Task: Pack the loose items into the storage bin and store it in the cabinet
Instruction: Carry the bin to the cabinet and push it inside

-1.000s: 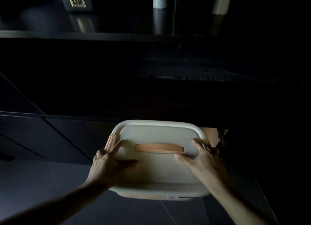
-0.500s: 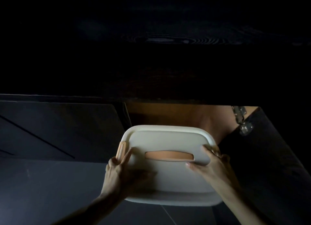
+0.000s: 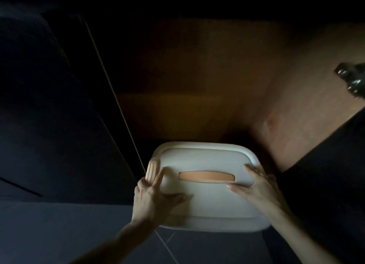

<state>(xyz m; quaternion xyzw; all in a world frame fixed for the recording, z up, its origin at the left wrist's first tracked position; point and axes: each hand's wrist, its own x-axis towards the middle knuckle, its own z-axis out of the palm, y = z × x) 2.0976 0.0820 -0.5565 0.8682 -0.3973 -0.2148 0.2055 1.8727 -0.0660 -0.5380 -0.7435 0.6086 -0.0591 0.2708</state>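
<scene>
The storage bin (image 3: 207,204) is a rounded-corner rectangular container of smooth, matte cream plastic, seen from above with its lid (image 3: 207,157) fitted. The lid has a raised rim and a flat centre panel. A long, tan, lens-shaped handle (image 3: 207,177) sits recessed across the middle of the panel, and a tan latch (image 3: 151,169) of the same material lies on the left short side. The bin is at the mouth of the open cabinet (image 3: 187,85), whose interior is brown wood-grain board fading into shadow. The bin's far edge is at the opening and its near half is over the dark grey tiled floor (image 3: 59,234); whether it rests on anything cannot be told. The left hand (image 3: 150,198) lies flat on the left part of the lid, index finger straight beside the latch, thumb stretched rightward across the panel. The right hand (image 3: 258,186) grips the right edge, thumb on the panel by the handle's right end, fingers bent over the rim. The hands are well apart. A dark cabinet door (image 3: 325,174) stands open at right, with a shiny metal hinge (image 3: 353,81) above it.
</scene>
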